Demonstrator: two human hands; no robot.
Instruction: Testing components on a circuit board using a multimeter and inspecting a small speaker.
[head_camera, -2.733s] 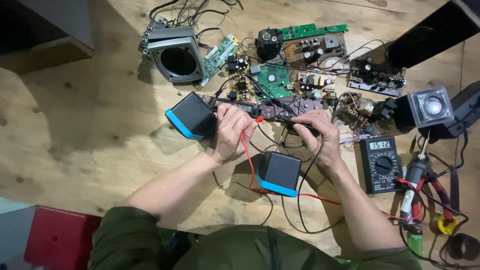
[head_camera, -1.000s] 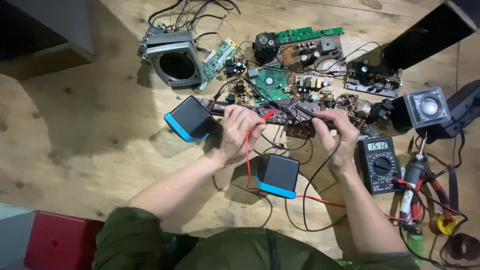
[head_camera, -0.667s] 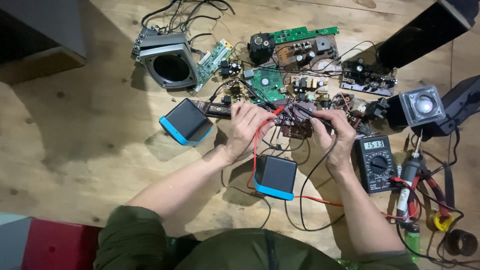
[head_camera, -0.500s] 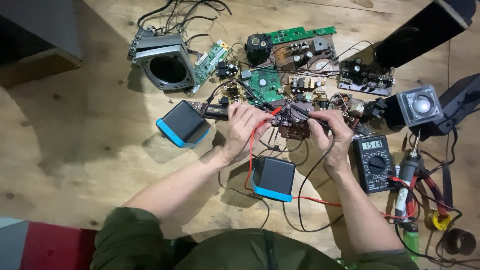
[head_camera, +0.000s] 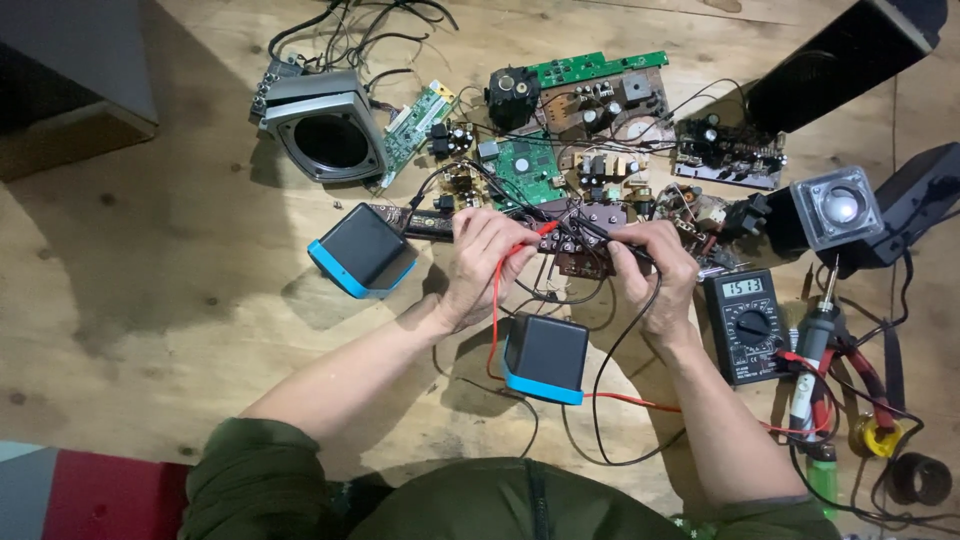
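On the cluttered wooden desk (head_camera: 150, 330), just past two small black-and-blue speakers (head_camera: 362, 250), a brown circuit board (head_camera: 585, 240) crowded with components is being probed; a short could be caused if either tip slides across its closely packed contacts. The red probe (head_camera: 535, 232) is pinched in the left hand (head_camera: 480, 262) fingers, the black probe (head_camera: 600, 232) in the right hand (head_camera: 655, 270) fingers, and the slack leads could be snagged, dragging the multimeter (head_camera: 748, 325) beside it.
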